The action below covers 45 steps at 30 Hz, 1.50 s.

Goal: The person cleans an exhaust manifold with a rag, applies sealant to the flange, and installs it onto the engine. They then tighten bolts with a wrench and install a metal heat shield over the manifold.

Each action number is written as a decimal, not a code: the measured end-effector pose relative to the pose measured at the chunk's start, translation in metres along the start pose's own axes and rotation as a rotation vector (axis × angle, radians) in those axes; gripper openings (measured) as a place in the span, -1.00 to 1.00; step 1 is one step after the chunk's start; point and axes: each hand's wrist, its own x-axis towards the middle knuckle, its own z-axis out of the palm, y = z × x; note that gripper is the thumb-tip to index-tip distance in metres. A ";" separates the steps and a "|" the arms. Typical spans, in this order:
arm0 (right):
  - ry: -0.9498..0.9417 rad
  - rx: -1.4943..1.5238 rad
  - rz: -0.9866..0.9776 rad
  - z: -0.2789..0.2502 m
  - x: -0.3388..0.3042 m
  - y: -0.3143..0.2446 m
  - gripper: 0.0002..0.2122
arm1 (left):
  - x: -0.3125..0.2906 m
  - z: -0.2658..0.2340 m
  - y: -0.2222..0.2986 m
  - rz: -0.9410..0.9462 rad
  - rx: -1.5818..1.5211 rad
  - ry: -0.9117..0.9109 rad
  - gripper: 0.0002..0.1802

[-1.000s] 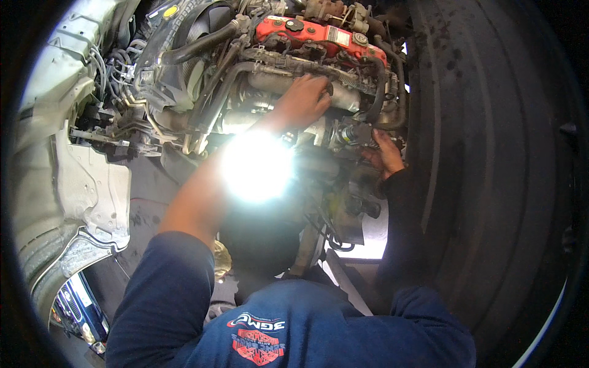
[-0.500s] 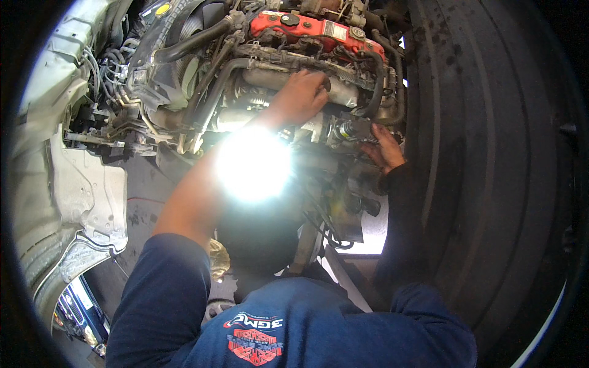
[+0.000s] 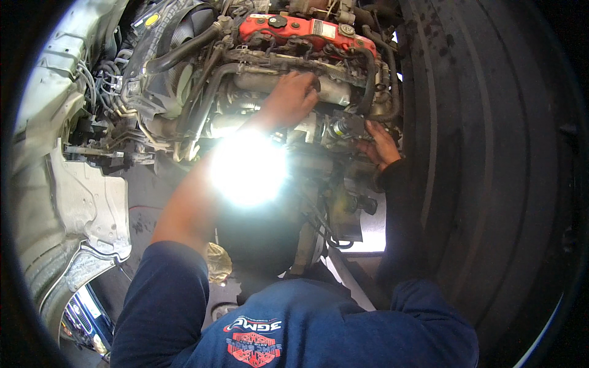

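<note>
My left hand (image 3: 289, 100) reaches over the engine beside a silver metal pipe (image 3: 334, 92), its fingers curled. What they hold, if anything, is hidden beneath the hand. To the right, my right hand (image 3: 381, 145) has its thumb and fingers around the side of a dark part (image 3: 351, 127) fixed low on the engine. A pale ring shows on that part's left end. Strong white glare (image 3: 248, 168) covers my left wrist and some of the engine below it.
A red engine cover (image 3: 300, 29) with a black cap lies beyond my hands. Dark hoses and a fan shroud (image 3: 175, 55) stand at the left. Pale body panels (image 3: 92, 202) line the left side; a dark ribbed surface (image 3: 485, 153) runs along the right.
The view has shifted slightly, so the engine and both hands sit a little farther left. Both hands keep nearly the same places on the engine.
</note>
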 end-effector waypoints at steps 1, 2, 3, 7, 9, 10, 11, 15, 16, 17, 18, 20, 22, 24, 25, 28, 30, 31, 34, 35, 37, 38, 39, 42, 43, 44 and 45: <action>0.003 0.013 0.010 -0.001 0.002 0.001 -0.49 | 0.000 -0.001 0.001 -0.011 0.008 -0.003 -0.69; -0.025 0.001 0.010 -0.001 0.005 0.002 -0.50 | 0.000 -0.002 0.002 -0.026 0.023 -0.012 -0.68; -0.033 -0.009 0.017 0.000 0.009 0.004 -0.51 | -0.001 -0.002 0.002 -0.032 0.014 -0.029 -0.68; -0.076 0.044 0.027 0.005 0.024 0.009 -0.52 | 0.001 -0.002 0.002 -0.053 -0.005 -0.029 -0.69; -0.107 0.046 0.008 0.005 0.025 0.011 -0.52 | 0.001 -0.001 -0.001 -0.057 0.003 -0.026 -0.69; -0.091 0.053 0.022 0.005 0.025 0.012 -0.52 | 0.001 0.000 -0.002 -0.059 0.016 -0.043 -0.68; -0.122 0.061 0.021 0.003 0.025 0.013 -0.48 | 0.001 0.001 -0.002 -0.053 0.029 -0.057 -0.67; -0.015 0.079 0.063 -0.001 0.027 0.017 -0.30 | 0.002 0.003 0.002 -0.013 0.216 -0.149 -0.57; 0.016 0.085 0.052 -0.002 0.028 0.018 -0.25 | 0.001 0.003 0.007 -0.026 0.313 -0.217 -0.52; -0.103 0.111 0.077 -0.004 0.030 0.018 -0.15 | 0.001 0.001 0.011 -0.001 0.324 -0.276 -0.46; 0.038 0.077 0.099 -0.002 0.031 0.021 -0.15 | 0.003 0.001 0.018 -0.001 0.334 -0.314 -0.42; -0.098 0.200 0.070 -0.001 0.029 0.025 -0.15 | 0.000 0.003 0.035 0.055 0.311 -0.268 -0.30; -0.105 0.207 0.042 0.002 0.028 0.026 -0.15 | 0.000 0.006 0.051 0.108 0.363 -0.263 -0.23; -0.074 0.205 0.039 0.004 0.027 0.025 -0.16 | 0.002 0.008 0.061 0.106 0.436 -0.340 -0.18; -0.041 0.200 0.048 0.006 0.026 0.024 -0.16 | 0.004 0.009 0.064 0.106 0.419 -0.354 -0.17; -0.068 0.167 0.070 0.005 0.022 0.019 0.06 | 0.005 0.011 0.066 0.111 0.441 -0.361 -0.17; -0.103 0.152 0.066 0.005 0.019 0.016 0.18 | 0.005 0.013 0.065 0.091 0.442 -0.366 -0.17; -0.106 0.154 0.060 0.005 0.018 0.015 0.17 | 0.005 0.014 0.065 0.055 0.456 -0.383 -0.17; -0.106 0.170 0.060 0.005 0.016 0.015 0.08 | 0.001 0.015 0.066 0.051 0.486 -0.369 -0.16; -0.087 0.186 0.068 0.005 0.016 0.016 0.04 | 0.000 0.014 0.066 0.053 0.456 -0.342 -0.17; -0.060 0.151 0.039 0.000 0.013 0.019 -0.08 | -0.002 0.013 0.068 0.028 0.413 -0.300 -0.18; -0.030 0.135 0.035 -0.004 0.011 0.020 -0.13 | -0.004 0.012 0.069 0.030 0.364 -0.262 -0.19; -0.002 0.090 0.008 -0.010 0.006 0.022 -0.17 | -0.007 0.010 0.070 0.033 0.314 -0.222 -0.19; 0.163 0.007 -0.007 -0.034 -0.023 0.024 -0.27 | -0.033 0.007 0.080 0.079 0.258 -0.062 -0.21; 0.190 0.041 -0.070 -0.042 -0.039 0.027 -0.31 | -0.048 0.005 0.085 0.121 0.262 0.014 -0.21; 0.287 0.064 -0.082 -0.048 -0.057 0.029 -0.35 | -0.064 0.002 0.091 0.145 0.290 0.058 -0.15; 0.328 0.063 -0.092 -0.053 -0.077 0.031 -0.40 | -0.087 -0.002 0.101 0.101 0.265 0.059 -0.14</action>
